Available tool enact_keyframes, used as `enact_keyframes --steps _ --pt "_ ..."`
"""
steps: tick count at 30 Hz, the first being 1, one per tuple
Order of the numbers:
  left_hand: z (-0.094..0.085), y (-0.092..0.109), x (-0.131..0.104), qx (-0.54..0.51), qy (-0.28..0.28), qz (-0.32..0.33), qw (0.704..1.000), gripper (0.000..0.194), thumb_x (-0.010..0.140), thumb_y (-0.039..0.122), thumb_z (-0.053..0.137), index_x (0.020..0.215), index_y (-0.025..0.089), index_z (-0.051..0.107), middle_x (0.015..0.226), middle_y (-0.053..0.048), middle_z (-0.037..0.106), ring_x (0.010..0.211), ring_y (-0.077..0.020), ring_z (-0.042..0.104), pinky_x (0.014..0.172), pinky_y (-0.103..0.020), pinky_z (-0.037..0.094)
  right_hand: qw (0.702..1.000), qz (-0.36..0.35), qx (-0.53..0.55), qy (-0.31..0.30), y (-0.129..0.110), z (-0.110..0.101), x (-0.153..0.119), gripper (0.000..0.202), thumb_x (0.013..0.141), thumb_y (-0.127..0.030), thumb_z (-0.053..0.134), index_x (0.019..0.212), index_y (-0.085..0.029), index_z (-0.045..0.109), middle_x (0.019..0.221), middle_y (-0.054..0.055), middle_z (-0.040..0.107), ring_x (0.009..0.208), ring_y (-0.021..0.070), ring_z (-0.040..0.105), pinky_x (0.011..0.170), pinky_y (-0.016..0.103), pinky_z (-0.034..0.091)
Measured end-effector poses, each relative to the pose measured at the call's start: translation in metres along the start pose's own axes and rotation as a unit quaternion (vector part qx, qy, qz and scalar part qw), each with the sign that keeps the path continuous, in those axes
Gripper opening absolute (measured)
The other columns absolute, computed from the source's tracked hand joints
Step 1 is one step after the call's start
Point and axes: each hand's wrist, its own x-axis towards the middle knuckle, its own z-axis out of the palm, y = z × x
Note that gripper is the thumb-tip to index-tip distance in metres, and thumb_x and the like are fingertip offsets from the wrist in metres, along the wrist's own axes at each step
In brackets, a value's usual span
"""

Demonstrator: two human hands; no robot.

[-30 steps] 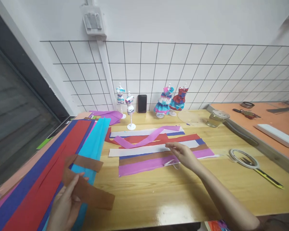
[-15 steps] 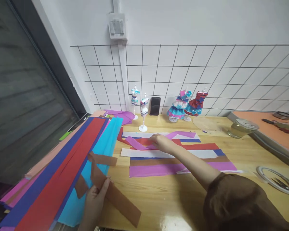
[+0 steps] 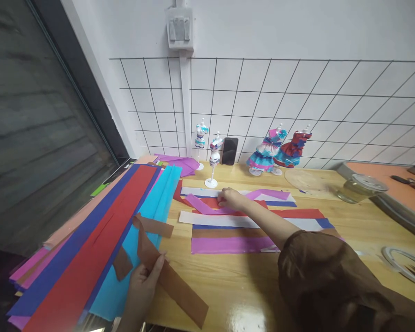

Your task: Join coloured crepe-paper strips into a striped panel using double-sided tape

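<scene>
Head view is showing the purple strip (image 3: 207,208) lying on the laid-out paper bands (image 3: 228,230) at the far middle of the wooden table (image 3: 297,193). Its long axis is running left to right across the table, with a twist toward its right end. The right hand (image 3: 230,199) is resting on the strip near its middle, fingers curled down onto it — whether they are pinching it or only pressing cannot be told from this angle. That hand is clearly the nearer one; the strip is lying ahead of the person and well apart from the left hand (image 3: 143,283).

The left hand is holding a brown strip (image 3: 169,281) at the near edge, thumb on top, closed on the paper. This strip is running diagonally from upper left to lower right, over the edge of the stacked sheets of blue, red and cyan paper (image 3: 100,240).

Beyond the bands, small dress mannequins (image 3: 212,159) and a dark phone (image 3: 229,151) are standing against the wire grid wall (image 3: 297,106). A glass jar (image 3: 361,188) is sitting to the right, and a tape roll (image 3: 406,267) is lying near the right edge.

Against the frame half a second earlier, little is differing: the right hand is staying on the purple strip at about the same spot, the left is keeping its hold on the brown strip, and the camera is sitting slightly further left — the sleeve (image 3: 332,281) is filling more of the lower right.
</scene>
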Motion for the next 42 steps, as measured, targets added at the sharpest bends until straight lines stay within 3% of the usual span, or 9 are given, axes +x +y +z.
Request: enact_keyframes --steps 2,8,18,22,27,31,34,39,42 --pt "0.001 0.001 -0.001 -0.005 0.005 -0.005 1.000 0.044 0.056 0.049 0.070 0.079 0.012 0.068 0.087 -0.008 0.070 0.091 -0.0266 0.061 0.078 -0.030 0.049 1.000 -0.003 0.004 0.006 0.000 0.001 0.001 0.013 0.071 -0.020 0.059 0.078 -0.018 0.069 0.082 0.007 0.062 0.080 0.0186 0.057 0.073 0.024 0.040" --pt "0.001 0.003 -0.001 0.000 -0.001 -0.007 1.000 0.046 0.056 0.050 0.069 0.083 0.012 0.068 0.088 -0.008 0.070 0.091 -0.0262 0.061 0.078 -0.030 0.049 0.999 -0.022 0.020 0.037 -0.010 0.006 0.005 0.037 0.074 -0.030 0.059 0.108 -0.017 0.060 0.104 0.010 0.058 0.096 0.0200 0.053 0.081 0.026 0.039" --pt "0.002 0.005 -0.004 -0.006 0.002 0.004 1.000 0.045 0.055 0.048 0.071 0.081 0.012 0.069 0.085 -0.008 0.070 0.089 -0.0263 0.062 0.075 -0.028 0.050 0.998 -0.009 0.047 0.048 -0.025 0.004 0.012 0.015 0.073 -0.018 0.054 0.080 -0.016 0.067 0.081 0.006 0.065 0.081 0.0186 0.057 0.072 0.025 0.040" --pt "0.002 0.006 -0.004 -0.008 -0.007 0.003 1.000 0.044 0.056 0.047 0.071 0.082 0.012 0.070 0.085 -0.008 0.070 0.090 -0.0267 0.061 0.076 -0.029 0.050 0.993 0.035 0.076 0.077 -0.026 -0.001 0.013 0.022 0.080 -0.020 0.045 0.091 -0.014 0.063 0.092 0.008 0.064 0.083 0.0187 0.057 0.071 0.027 0.040" --pt "0.001 0.002 -0.003 -0.012 -0.012 0.004 1.000 0.042 0.060 0.046 0.069 0.086 0.012 0.069 0.086 -0.008 0.069 0.092 -0.0260 0.061 0.080 -0.030 0.048 0.990 0.025 0.131 0.042 -0.036 -0.004 0.007 0.037 0.086 -0.033 0.041 0.118 -0.016 0.049 0.092 0.006 0.065 0.079 0.0153 0.060 0.068 0.025 0.043" --pt "0.002 0.002 -0.003 -0.020 -0.012 -0.003 1.000 0.042 0.059 0.047 0.069 0.083 0.012 0.069 0.084 -0.007 0.070 0.090 -0.0261 0.061 0.078 -0.030 0.049 0.989 -0.007 0.144 0.009 -0.052 -0.007 -0.002 0.049 0.085 -0.040 0.041 0.130 -0.020 0.039 0.110 0.010 0.060 0.096 0.0203 0.057 0.079 0.030 0.041" --pt "0.003 0.006 -0.004 -0.025 -0.006 -0.005 1.000 0.042 0.057 0.048 0.071 0.079 0.012 0.069 0.082 -0.008 0.070 0.089 -0.0266 0.062 0.078 -0.031 0.049 0.992 -0.034 0.119 -0.007 -0.064 -0.005 -0.006 0.067 0.076 -0.045 0.054 0.134 -0.020 0.033 0.119 0.012 0.056 0.102 0.0256 0.055 0.081 0.033 0.040" --pt "0.004 0.011 -0.005 -0.030 0.005 -0.008 1.000 0.043 0.053 0.048 0.072 0.077 0.012 0.069 0.082 -0.009 0.070 0.086 -0.0269 0.062 0.077 -0.031 0.050 0.997 -0.069 0.016 -0.011 -0.074 -0.002 -0.004 0.068 0.072 -0.021 0.055 0.136 -0.018 0.030 0.094 0.008 0.066 0.082 0.0217 0.062 0.068 0.027 0.041" --pt "0.006 0.014 -0.006 -0.024 0.009 -0.007 1.000 0.044 0.050 0.049 0.072 0.073 0.012 0.069 0.080 -0.009 0.070 0.084 -0.0272 0.063 0.075 -0.032 0.050 0.998 -0.064 0.005 0.006 -0.068 -0.012 0.002 0.066 0.073 -0.015 0.051 0.135 -0.017 0.030 0.100 0.009 0.065 0.084 0.0193 0.061 0.068 0.024 0.041"
